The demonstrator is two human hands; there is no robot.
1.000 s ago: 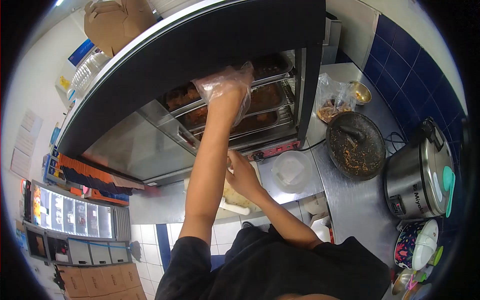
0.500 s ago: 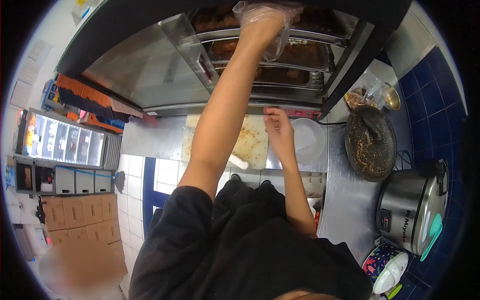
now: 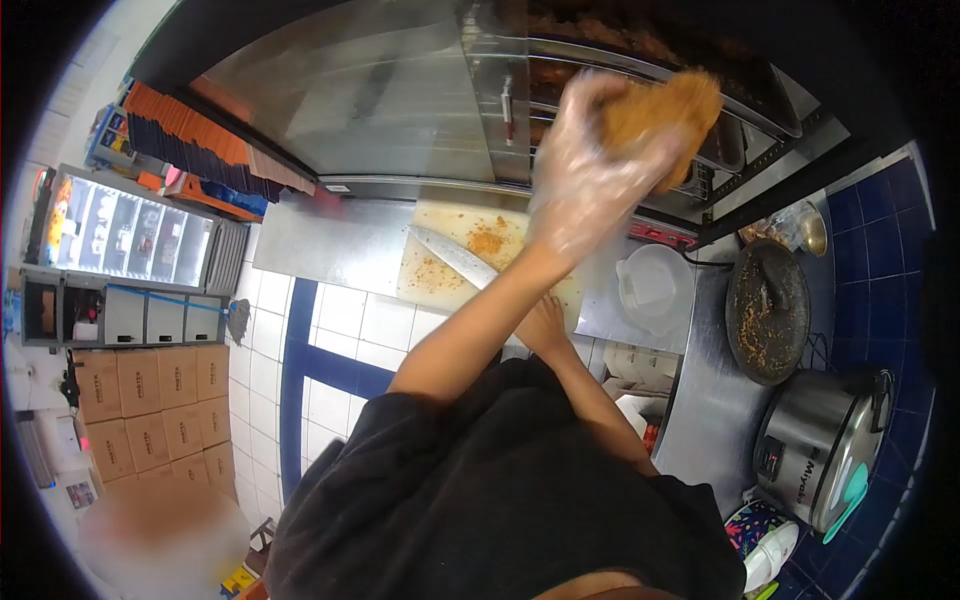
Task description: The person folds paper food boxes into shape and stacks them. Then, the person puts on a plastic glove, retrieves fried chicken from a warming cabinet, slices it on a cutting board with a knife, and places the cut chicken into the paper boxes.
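In a clear plastic glove, my left hand [image 3: 590, 165] grips a golden breaded cutlet [image 3: 668, 120] in front of the food warmer [image 3: 470, 190]. Its fingers curl round the cutlet, and both blur a little. On the crumb-strewn cutting board [image 3: 435, 290] lies a large knife [image 3: 450, 255], its handle mostly hidden behind my left forearm. My bare right hand [image 3: 545, 325] is low at the board's near edge, beside the handle, fingers apart; whether it touches the handle is hard to see. Trays [image 3: 600, 55] of food sit inside the warmer.
A white plastic container [image 3: 653, 285] stands right of the board. Farther right are a dark oval pan lid [image 3: 768, 335] with crumbs, a steel rice cooker [image 3: 810, 450] and a gold-coloured bowl [image 3: 815, 235]. Folded boxes [image 3: 190, 130] are stacked at the left.
My left hand has come out of the warmer with the breaded cutlet. My right hand has dropped from near the warmer's base to the board's near edge. The view has shifted.
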